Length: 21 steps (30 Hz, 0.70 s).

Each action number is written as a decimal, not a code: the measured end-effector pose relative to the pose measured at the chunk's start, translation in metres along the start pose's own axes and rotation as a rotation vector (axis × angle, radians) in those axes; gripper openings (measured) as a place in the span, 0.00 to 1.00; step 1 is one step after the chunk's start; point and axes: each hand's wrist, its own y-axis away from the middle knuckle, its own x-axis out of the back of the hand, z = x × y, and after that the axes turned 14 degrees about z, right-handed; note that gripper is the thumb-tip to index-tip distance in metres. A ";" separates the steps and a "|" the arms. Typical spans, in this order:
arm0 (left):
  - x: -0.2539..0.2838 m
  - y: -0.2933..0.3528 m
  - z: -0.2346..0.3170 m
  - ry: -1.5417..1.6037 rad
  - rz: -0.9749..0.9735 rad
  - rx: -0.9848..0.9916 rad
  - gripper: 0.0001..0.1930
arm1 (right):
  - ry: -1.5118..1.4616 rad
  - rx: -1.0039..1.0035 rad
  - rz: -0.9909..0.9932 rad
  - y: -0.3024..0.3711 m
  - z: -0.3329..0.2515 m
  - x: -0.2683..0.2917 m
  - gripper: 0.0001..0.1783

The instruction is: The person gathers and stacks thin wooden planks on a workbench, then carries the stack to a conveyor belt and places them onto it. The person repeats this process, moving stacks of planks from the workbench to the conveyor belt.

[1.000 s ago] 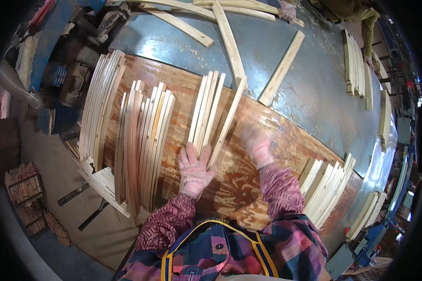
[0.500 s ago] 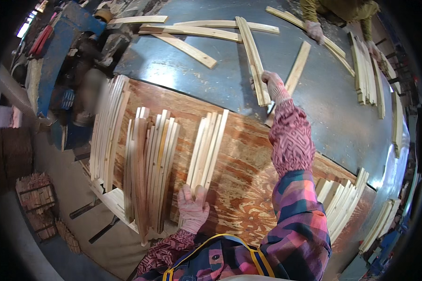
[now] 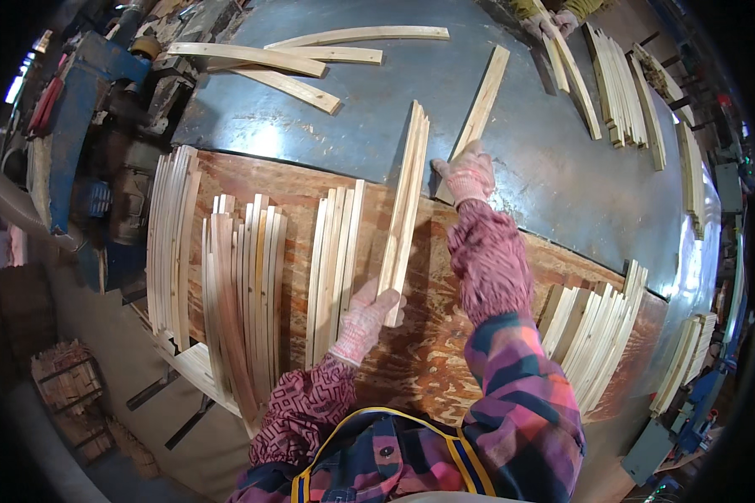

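Two long pale wooden strips, lying together, slant upward over the plywood and the metal table's edge. My left hand, in a pale knit glove, is wrapped round their lower end, thumb on top. My right hand, gloved alike, is on the near part of another wooden strip that lies on the blue-grey metal table. Its thumb is at the strip's left side and its fingers curl over the wood; their tips are partly hidden. Left of my left hand, a row of strips rests on the plywood.
More strip bundles stand left and right on the plywood. Loose strips cross at the far left. A co-worker's gloved hands hold strips at the far right, beside a stack. Blue machinery stands left.
The strips my right hand held are now in my left hand, nearer me. My right hand has moved onto the strip on the table. The co-worker's strips have been lifted. The view has shifted.
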 end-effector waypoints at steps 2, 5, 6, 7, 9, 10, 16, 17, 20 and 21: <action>0.009 0.013 -0.007 0.055 -0.025 0.055 0.26 | -0.250 0.008 -0.005 -0.016 0.009 -0.017 0.30; 0.023 0.022 -0.001 0.093 -0.373 0.141 0.23 | -1.109 -0.124 -0.444 -0.029 0.056 -0.019 0.20; 0.030 0.028 -0.001 0.078 -0.299 0.101 0.22 | -1.192 -0.266 -0.570 0.013 0.054 0.007 0.18; 0.035 0.028 -0.003 0.055 -0.330 0.051 0.22 | -1.276 -0.421 -0.642 0.041 0.060 0.041 0.16; 0.036 0.043 -0.001 0.040 -0.239 0.028 0.23 | -1.000 -0.166 -0.507 0.065 0.120 -0.007 0.21; 0.043 0.045 -0.011 -0.016 -0.147 -0.035 0.24 | -0.747 0.023 -0.424 0.095 0.143 -0.025 0.23; 0.145 0.127 -0.032 0.281 -0.110 -0.250 0.27 | -0.349 0.221 -0.471 0.325 0.165 -0.031 0.32; 0.168 0.149 -0.024 0.310 -0.104 -0.315 0.26 | -0.316 0.286 -0.525 0.345 0.156 -0.030 0.32; 0.291 0.141 -0.027 -0.007 0.198 -0.718 0.17 | -0.638 0.640 -0.417 0.366 0.116 -0.055 0.28; 0.324 0.161 -0.026 -0.152 0.406 -0.809 0.17 | -0.714 0.667 -0.445 0.371 0.112 -0.052 0.26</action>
